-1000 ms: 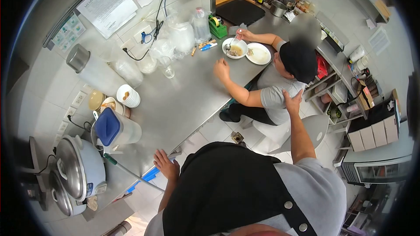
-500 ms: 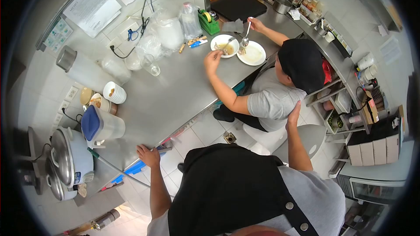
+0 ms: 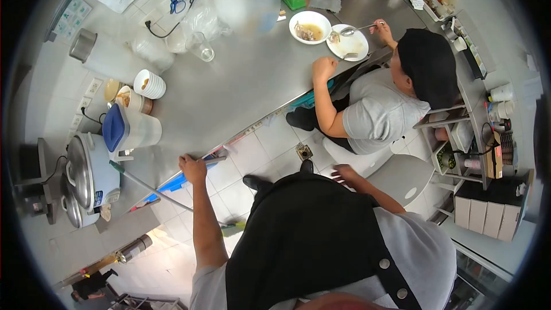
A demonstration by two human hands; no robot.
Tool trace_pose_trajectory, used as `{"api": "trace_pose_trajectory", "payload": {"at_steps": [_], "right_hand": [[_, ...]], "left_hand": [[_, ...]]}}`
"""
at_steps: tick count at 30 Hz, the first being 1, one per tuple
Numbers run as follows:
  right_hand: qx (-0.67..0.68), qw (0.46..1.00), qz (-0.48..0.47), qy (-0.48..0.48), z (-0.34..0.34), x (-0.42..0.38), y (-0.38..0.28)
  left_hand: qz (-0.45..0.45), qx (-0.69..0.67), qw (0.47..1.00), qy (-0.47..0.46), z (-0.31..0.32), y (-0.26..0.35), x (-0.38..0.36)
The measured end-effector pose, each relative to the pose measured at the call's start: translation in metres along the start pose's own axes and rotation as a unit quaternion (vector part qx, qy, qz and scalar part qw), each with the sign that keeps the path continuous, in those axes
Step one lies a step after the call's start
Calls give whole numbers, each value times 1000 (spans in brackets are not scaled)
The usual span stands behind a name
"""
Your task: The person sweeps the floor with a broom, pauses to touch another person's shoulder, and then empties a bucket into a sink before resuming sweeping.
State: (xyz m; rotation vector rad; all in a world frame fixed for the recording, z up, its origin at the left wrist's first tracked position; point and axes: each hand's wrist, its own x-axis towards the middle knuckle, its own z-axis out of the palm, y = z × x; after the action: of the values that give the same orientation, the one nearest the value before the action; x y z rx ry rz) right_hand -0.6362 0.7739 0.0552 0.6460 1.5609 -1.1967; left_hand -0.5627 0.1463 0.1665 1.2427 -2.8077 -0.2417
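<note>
My left hand (image 3: 192, 169) rests on the front edge of the steel counter (image 3: 218, 100), its fingers lying over the rim. A short grey bar (image 3: 216, 161) sticks out beside it. A long grey pole (image 3: 152, 186) with a green end leans against the counter to the left of this hand. My right hand (image 3: 346, 174) hangs in the air with fingers apart, holding nothing, close to the grey chair (image 3: 396, 181). Ahead, a seated person (image 3: 373, 109) in a black cap has a spoon (image 3: 351, 30) in one hand and a fork (image 3: 348, 55) in the other.
A white bowl of soup (image 3: 310, 27) and a white plate (image 3: 360, 46) stand before the person. A blue-lidded container (image 3: 117, 120), stacked white cups (image 3: 150, 85), a clear glass (image 3: 201, 49) and rice cookers (image 3: 86, 172) occupy the left side. Shelves (image 3: 453, 143) stand right.
My right hand has come off the person's back and dropped toward the chair. The person's left hand has moved from the bowl to the plate. My view has shifted; my left hand stays at the counter edge.
</note>
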Motion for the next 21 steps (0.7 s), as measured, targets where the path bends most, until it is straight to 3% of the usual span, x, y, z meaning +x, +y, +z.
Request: {"api": "trace_pose_trajectory", "payload": {"at_steps": [2,4,5,6,8,10,11,13,14,17,19,21], "right_hand": [[-275,954,-107,-43,39,19,-37],[-335,888,-307,69,84,28,-76],[-241,873,-418,76,107,19,-108],[-139,840,-518,84,127,0,-146],[-137,734,-648,151,153,-18,-215],[-86,666,-718,182,174,-18,-266],[-77,664,-719,189,180,-11,-278],[-88,748,-632,183,186,1,-305],[-89,742,-637,191,189,5,-316],[-81,679,-696,221,201,15,-334],[-83,664,-699,252,207,17,-342],[-94,658,-691,284,211,20,-338]], "left_hand": [[0,0,1000,8,6,25,-16],[40,38,998,36,25,52,-38],[54,-7,999,5,5,83,-48],[163,-17,984,75,33,84,-59],[311,-195,930,11,7,139,-75],[399,-256,871,-128,-12,184,-84],[382,-267,859,-214,7,189,-85],[437,-243,832,-241,1,203,-71],[476,-226,807,-266,-4,214,-62],[503,-219,814,-190,-32,227,-32],[525,-221,807,-159,-51,242,-10],[649,-247,713,-91,-58,268,-7]]}}
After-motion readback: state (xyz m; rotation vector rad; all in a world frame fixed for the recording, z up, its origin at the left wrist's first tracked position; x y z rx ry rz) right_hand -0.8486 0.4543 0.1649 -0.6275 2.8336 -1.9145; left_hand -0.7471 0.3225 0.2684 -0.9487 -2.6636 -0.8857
